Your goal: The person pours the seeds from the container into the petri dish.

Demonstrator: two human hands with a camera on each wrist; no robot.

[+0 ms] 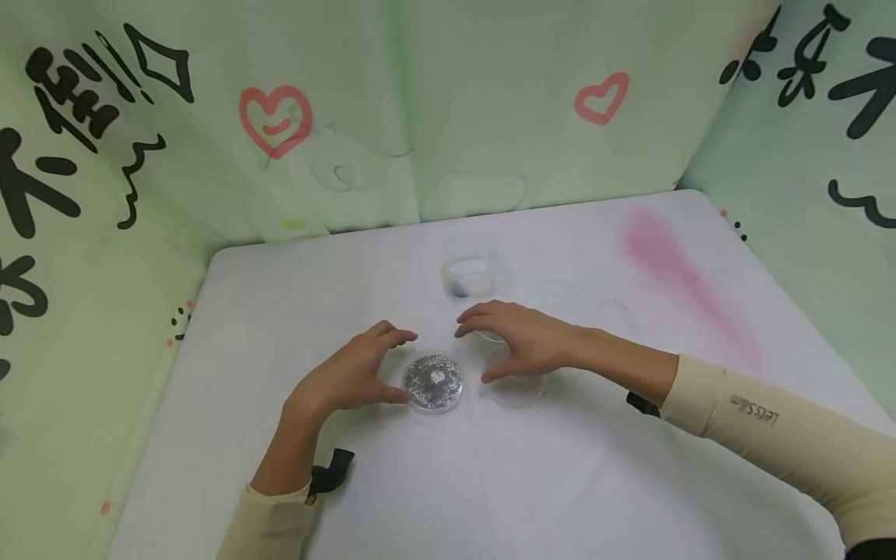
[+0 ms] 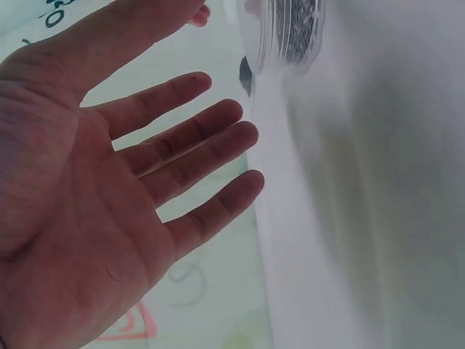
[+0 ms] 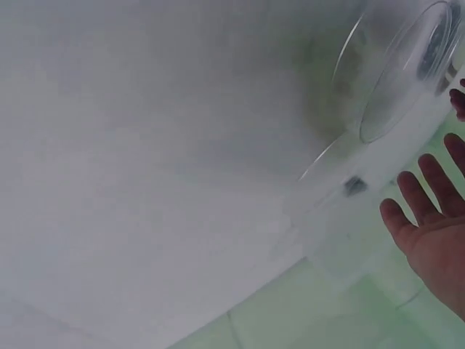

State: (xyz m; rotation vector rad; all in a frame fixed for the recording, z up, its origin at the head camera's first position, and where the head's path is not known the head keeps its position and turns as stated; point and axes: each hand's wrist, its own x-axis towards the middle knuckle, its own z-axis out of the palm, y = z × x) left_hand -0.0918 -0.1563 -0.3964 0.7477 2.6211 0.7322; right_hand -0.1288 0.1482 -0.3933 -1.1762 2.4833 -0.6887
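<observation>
The right hand [image 1: 523, 336] hangs over the clear round dishes [image 1: 525, 390] and partly hides them; its grip is loose, fingers spread, holding nothing. The left hand [image 1: 350, 375] is likewise spread with nothing in its grip, thumb just beside the speckled dish [image 1: 433, 383]; contact there cannot be told. The white surface [image 1: 560, 482] bears a pink stain [image 1: 675, 268], and pale green sheeting [image 1: 483, 132] with red hearts and black lettering encloses it. The speckled dish, round and clear, sits between the hands with silvery-grey bits inside. Behind stands a transparent container [image 1: 470, 247], its contents unclear.
</observation>
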